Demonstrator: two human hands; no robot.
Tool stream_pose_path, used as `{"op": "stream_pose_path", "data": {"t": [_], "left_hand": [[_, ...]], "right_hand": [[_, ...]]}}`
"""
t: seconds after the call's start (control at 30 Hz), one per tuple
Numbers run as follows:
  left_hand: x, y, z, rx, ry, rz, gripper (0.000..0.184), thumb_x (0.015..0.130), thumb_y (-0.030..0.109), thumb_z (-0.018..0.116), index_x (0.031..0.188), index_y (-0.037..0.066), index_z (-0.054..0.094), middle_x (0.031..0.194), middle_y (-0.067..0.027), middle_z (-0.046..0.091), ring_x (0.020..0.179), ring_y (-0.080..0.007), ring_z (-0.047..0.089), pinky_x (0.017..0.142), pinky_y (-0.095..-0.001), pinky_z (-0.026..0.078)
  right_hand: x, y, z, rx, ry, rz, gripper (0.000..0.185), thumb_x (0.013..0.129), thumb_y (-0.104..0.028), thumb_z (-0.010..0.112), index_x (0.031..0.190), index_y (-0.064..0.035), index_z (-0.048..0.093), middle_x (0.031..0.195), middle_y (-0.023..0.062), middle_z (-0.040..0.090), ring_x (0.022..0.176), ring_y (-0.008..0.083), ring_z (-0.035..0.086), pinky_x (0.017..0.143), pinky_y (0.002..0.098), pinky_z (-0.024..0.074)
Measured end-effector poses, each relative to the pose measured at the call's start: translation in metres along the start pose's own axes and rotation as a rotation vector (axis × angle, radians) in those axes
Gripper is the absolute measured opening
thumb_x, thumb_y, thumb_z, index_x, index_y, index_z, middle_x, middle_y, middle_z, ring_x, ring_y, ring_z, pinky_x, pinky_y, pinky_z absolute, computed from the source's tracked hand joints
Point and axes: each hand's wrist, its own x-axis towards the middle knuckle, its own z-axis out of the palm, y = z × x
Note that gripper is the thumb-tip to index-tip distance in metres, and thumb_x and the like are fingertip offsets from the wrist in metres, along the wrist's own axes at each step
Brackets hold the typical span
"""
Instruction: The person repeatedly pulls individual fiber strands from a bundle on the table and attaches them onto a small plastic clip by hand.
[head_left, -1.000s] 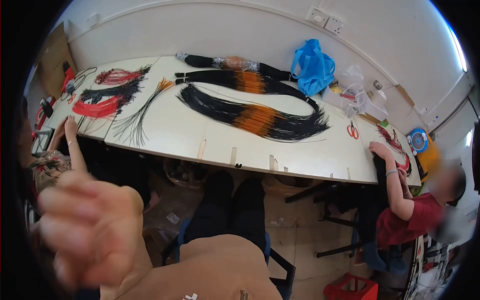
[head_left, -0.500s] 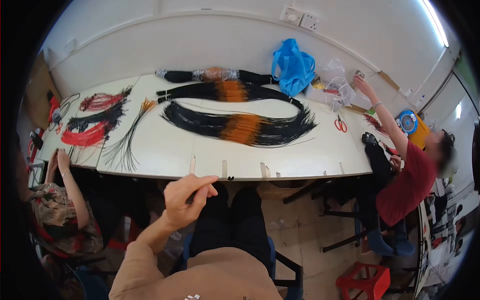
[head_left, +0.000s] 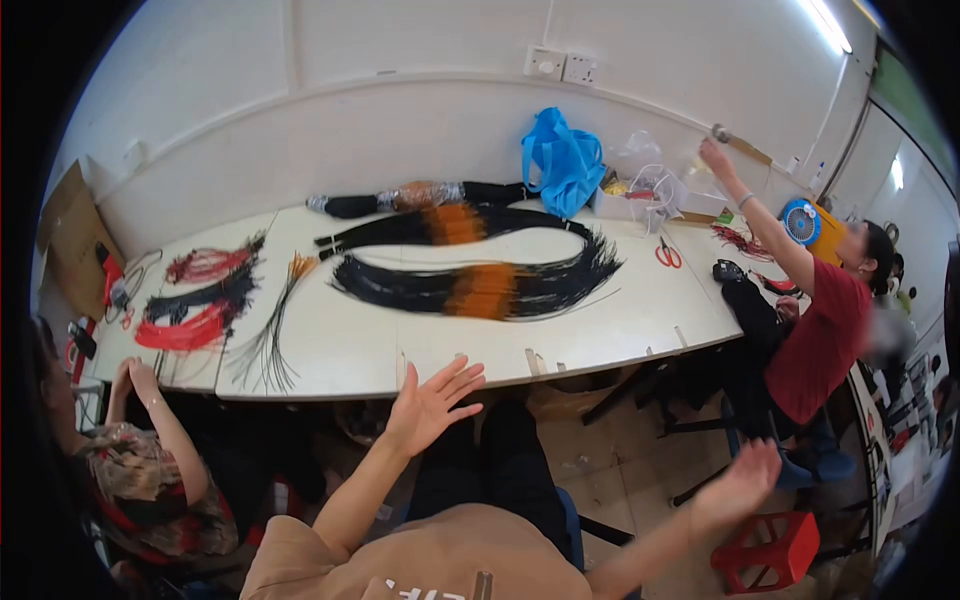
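Note:
My left hand [head_left: 430,408] is held up over the table's front edge, fingers spread, with nothing in it. My right hand [head_left: 742,484] is raised out to the right, near the co-worker's seat; motion blurs its fingers. Across the table lies a large bundle of black wires [head_left: 380,290] with an orange middle [head_left: 482,291], beyond my left hand. Behind it sits a second black bundle [head_left: 385,228], also orange in the middle. A third, plastic-wrapped bundle [head_left: 400,197] rests against the wall. Neither hand touches any of them.
A thin bunch of wires [head_left: 278,335], red wire bundles [head_left: 185,328] and a co-worker's joined hands [head_left: 138,378] are on the left. At right are red scissors [head_left: 668,255], a blue bag [head_left: 565,165], a co-worker's raised arm [head_left: 770,225] and a red stool [head_left: 765,552].
My left hand has gone from bent, gathered fingers to spread ones and shifted right. My right hand has come into view. The view has tilted; the right co-worker's hand is higher.

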Motion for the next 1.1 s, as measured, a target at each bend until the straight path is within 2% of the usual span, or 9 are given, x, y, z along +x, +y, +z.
{"op": "stream_pose_path", "data": {"t": [0.1,0.23,0.3,0.37,0.4,0.47,0.63,0.7,1.1], "left_hand": [[-0.011,-0.015,-0.021,-0.081,-0.084,-0.047,0.061,0.101,0.044,0.036,0.142,-0.002,0.04,0.133,-0.0208,0.055,0.113,-0.0306,0.061,0.095,-0.0428,0.048],[-0.022,-0.034,-0.11,0.315,-0.291,-0.044,0.057,0.101,0.042,0.042,0.137,-0.001,0.048,0.132,-0.0219,0.055,0.114,-0.0317,0.061,0.091,-0.0418,0.051],[-0.036,-0.054,-0.147,1.15,0.296,-0.222,0.043,0.098,0.034,0.05,0.123,0.0,0.061,0.119,-0.0185,0.065,0.103,-0.0304,0.066,0.083,-0.0373,0.053],[-0.043,-0.081,-0.195,2.21,0.542,0.229,0.036,0.093,0.03,0.058,0.107,-0.001,0.069,0.098,-0.0129,0.072,0.086,-0.031,0.068,0.075,-0.0342,0.053],[-0.046,-0.088,-0.214,1.689,0.625,0.157,0.042,0.092,0.034,0.058,0.108,-0.003,0.068,0.097,-0.011,0.072,0.085,-0.0324,0.067,0.074,-0.0343,0.052],[-0.045,-0.098,-0.249,1.19,0.807,-0.192,0.051,0.092,0.041,0.057,0.118,-0.003,0.062,0.115,-0.0158,0.067,0.1,-0.0338,0.064,0.082,-0.0344,0.051],[-0.026,-0.149,-0.281,1.134,0.817,-0.016,0.073,0.093,0.051,0.052,0.145,0.003,0.037,0.139,-0.0207,0.05,0.126,-0.0342,0.05,0.098,-0.0349,0.043],[-0.008,-0.147,-0.251,1.345,0.765,-0.12,0.08,0.094,0.056,0.049,0.151,0.005,0.026,0.141,-0.0222,0.047,0.128,-0.036,0.046,0.098,-0.0377,0.043],[-0.002,-0.169,-0.267,1.697,0.675,-0.225,0.086,0.092,0.055,0.048,0.148,-0.004,0.021,0.115,-0.0315,0.06,0.101,-0.046,0.061,0.086,-0.0462,0.049]], "right_hand": [[-0.003,0.039,0.073,-0.144,0.09,0.348,0.018,0.092,-0.009,0.051,0.107,-0.0011,0.058,0.101,0.0138,0.064,0.084,0.0193,0.06,0.08,0.0288,0.0485],[-0.044,0.071,0.098,-0.345,-0.951,0.624,0.017,0.094,-0.004,0.047,0.103,-0.0007,0.061,0.094,0.0118,0.066,0.082,0.017,0.062,0.075,0.0263,0.0499],[-0.073,0.101,0.073,-0.495,-1.462,0.827,0.02,0.094,-0.004,0.05,0.108,0.0008,0.063,0.093,0.011,0.068,0.081,0.0173,0.065,0.074,0.0264,0.0518],[-0.107,0.127,0.022,-0.582,-1.837,0.996,0.024,0.093,-0.006,0.052,0.113,-0.0002,0.063,0.097,0.0091,0.069,0.083,0.0161,0.066,0.077,0.0254,0.0516],[-0.121,0.138,-0.003,-0.712,-2.007,0.984,0.029,0.092,-0.012,0.055,0.118,-0.0008,0.061,0.108,0.0125,0.068,0.091,0.0238,0.066,0.082,0.0303,0.0516],[-0.162,0.174,-0.069,-0.962,-2.18,0.501,0.041,0.093,-0.023,0.056,0.128,-0.0022,0.053,0.122,0.017,0.06,0.101,0.0343,0.063,0.086,0.0382,0.0504],[-0.223,0.193,-0.102,-1.007,-1.766,0.656,0.07,0.092,-0.035,0.056,0.147,-0.0041,0.026,0.135,0.0285,0.042,0.109,0.0466,0.055,0.091,0.0467,0.0475],[-0.258,0.203,-0.132,-1.099,-1.746,0.332,0.078,0.091,-0.036,0.058,0.15,-0.0036,0.018,0.14,0.0334,0.032,0.115,0.05,0.048,0.093,0.0518,0.0455],[-0.241,0.154,-0.097,-1.084,-1.725,0.305,0.074,0.087,-0.029,0.061,0.147,-0.0019,0.026,0.142,0.0329,0.032,0.12,0.0487,0.046,0.096,0.0486,0.0449]]}}
